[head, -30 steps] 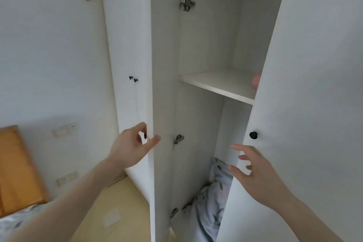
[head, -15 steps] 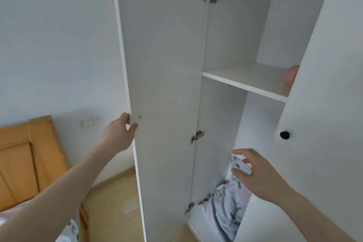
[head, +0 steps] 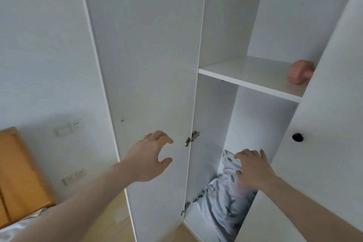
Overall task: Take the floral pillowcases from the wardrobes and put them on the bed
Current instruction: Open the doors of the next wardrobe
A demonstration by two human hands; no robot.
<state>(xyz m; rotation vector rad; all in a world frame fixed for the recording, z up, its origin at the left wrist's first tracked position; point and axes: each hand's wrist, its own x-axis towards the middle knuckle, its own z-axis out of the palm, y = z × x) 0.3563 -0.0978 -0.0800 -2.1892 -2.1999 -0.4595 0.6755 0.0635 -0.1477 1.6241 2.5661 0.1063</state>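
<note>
Inside, pink object (head: pixel 299 74) on shelf (head: pixel 253 76), right door (head: pixel 324 143) half-covering floral pillowcase (head: pixel 224 202)

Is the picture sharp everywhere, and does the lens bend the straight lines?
Head view: the left hand is slightly motion-blurred; the floral pillowcase and metal hinge look fairly sharp; the wide angle makes the open door edges lean; soft daylight, no glare.

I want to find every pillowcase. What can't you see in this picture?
- Pink thing on the shelf, head view: partly behind the right door.
- Floral pillowcase: right side hidden by that door, top by the right hand.
- Bed: cut off by the frame's edge.
</note>
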